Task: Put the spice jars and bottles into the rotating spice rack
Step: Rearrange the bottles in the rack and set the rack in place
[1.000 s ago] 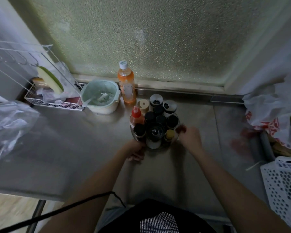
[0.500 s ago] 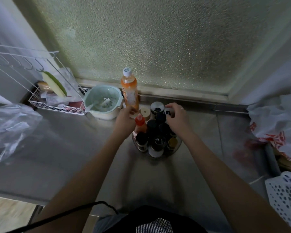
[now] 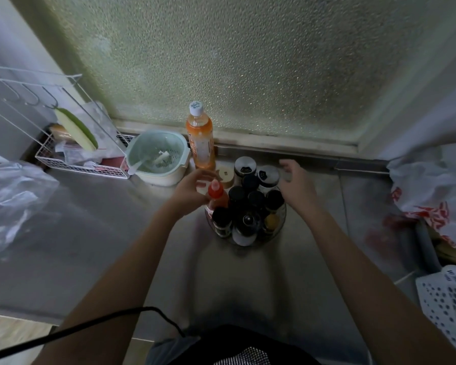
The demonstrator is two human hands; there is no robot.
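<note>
Two hands are working at the spice rack point(image 3: 281, 227), which is sitting on the steel counter point(image 3: 95, 241) near its back edge, below the frosted window point(image 3: 248, 61).

Left hand point(image 3: 188, 192): fingers are curling loosely, partly open, at the rack's left side. It is lying just beside the red squeeze bottle point(image 3: 216, 196); whether it is touching the bottle or gripping anything cannot be told, since motion blur is smearing the fingertips.

Right hand point(image 3: 296, 184): fingers are spreading, open, holding nothing. It is hovering at the rack's back right, just beside a silver-lidded shaker point(image 3: 267, 175).

Rack: round, packed tight. Dark-capped jars are standing upright in the middle; the red squeeze bottle is occupying the left rim; a yellow-capped jar point(image 3: 271, 220) is sitting at the front right. A second silver-lidded shaker point(image 3: 244, 166) is standing at the back.

An orange drink bottle point(image 3: 200, 143) is standing upright outside the rack, against the counter's back edge, beside a pale green colander bowl point(image 3: 157, 159).
</note>
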